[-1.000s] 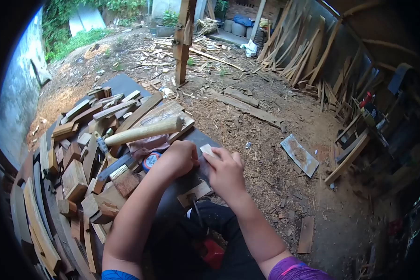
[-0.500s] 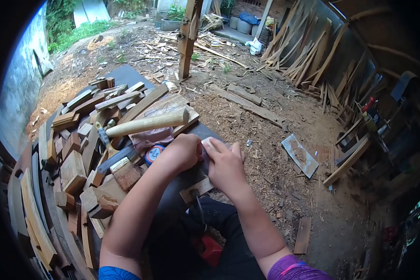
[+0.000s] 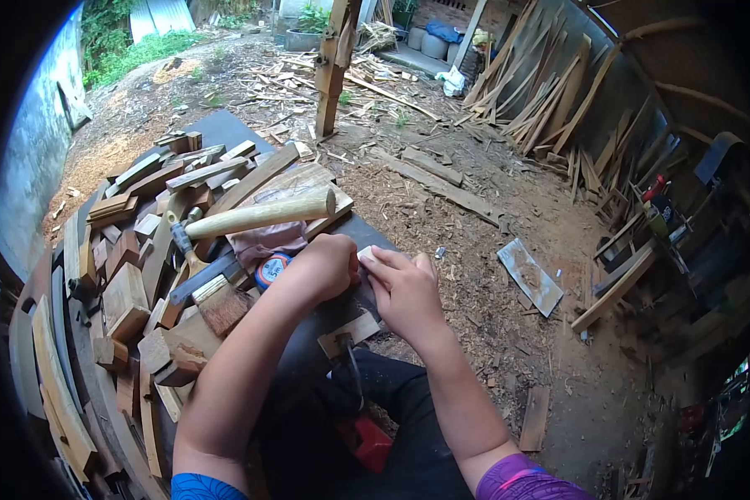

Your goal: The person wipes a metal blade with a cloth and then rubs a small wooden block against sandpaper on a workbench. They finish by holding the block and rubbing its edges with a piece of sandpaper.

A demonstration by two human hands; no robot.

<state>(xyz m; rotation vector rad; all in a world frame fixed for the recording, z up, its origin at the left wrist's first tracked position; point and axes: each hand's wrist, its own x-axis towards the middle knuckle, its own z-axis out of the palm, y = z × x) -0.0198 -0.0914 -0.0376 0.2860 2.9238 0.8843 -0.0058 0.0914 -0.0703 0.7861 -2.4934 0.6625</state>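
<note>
Drawn farther over the pale piece (image 3: pixel 365 252) than a second ago: the fingers of the right hand (image 3: pixel 412 292), with only a small end left in sight.

Broadest of all, earthen ground (image 3: pixel 483 333) littered with chips and shavings. Next, to the left, a dark-topped table (image 3: pixel 225 127) under a jumbled heap of wood offcuts (image 3: pixel 129 304). Past the table's far side, an upright wooden post (image 3: pixel 329 83). Across the heap, a thick round stick (image 3: pixel 262 212), partly over a pinkish cloth (image 3: pixel 258 242).

Smaller again, both hands, close together near the table's right edge. Right hand: bent in a pinch, gripping the pale piece between thumb and fingers. Left hand (image 3: pixel 332 260): curled just beside it, fingers mostly hidden; impossible to tell whether clenched on anything. Below them, a small board (image 3: pixel 347 335). Left of the left hand, a blue-and-orange tape measure (image 3: pixel 272 269). Smallest, the pale piece, between the two hands.
</note>
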